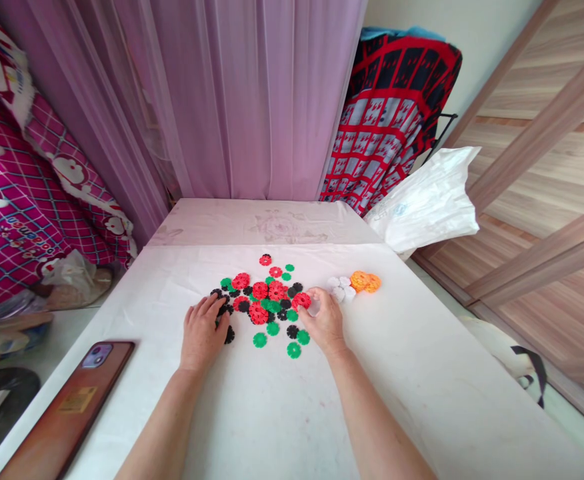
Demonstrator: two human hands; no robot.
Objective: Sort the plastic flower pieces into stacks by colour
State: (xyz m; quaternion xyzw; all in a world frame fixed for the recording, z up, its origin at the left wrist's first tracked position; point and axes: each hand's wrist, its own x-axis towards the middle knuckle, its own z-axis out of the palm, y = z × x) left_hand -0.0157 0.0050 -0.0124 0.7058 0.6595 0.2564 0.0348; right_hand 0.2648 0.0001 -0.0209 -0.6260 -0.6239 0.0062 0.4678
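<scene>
A heap of red, green and black snowflake-shaped plastic discs (267,300) lies in the middle of the white table (422,373). My left hand (203,332) rests palm down at the heap's left edge, fingers bent over black discs. My right hand (323,319) is at the heap's right edge, fingers closed around a white disc (315,308), its thumb beside a red disc (301,300). Just right of that hand lie a small cluster of white discs (341,289) and orange discs (365,282).
A phone in a brown case (69,407) lies at the table's left front edge. A white plastic bag (429,200) sits at the far right corner. Purple curtains (232,100) hang behind; patterned blankets (22,187) lie at left.
</scene>
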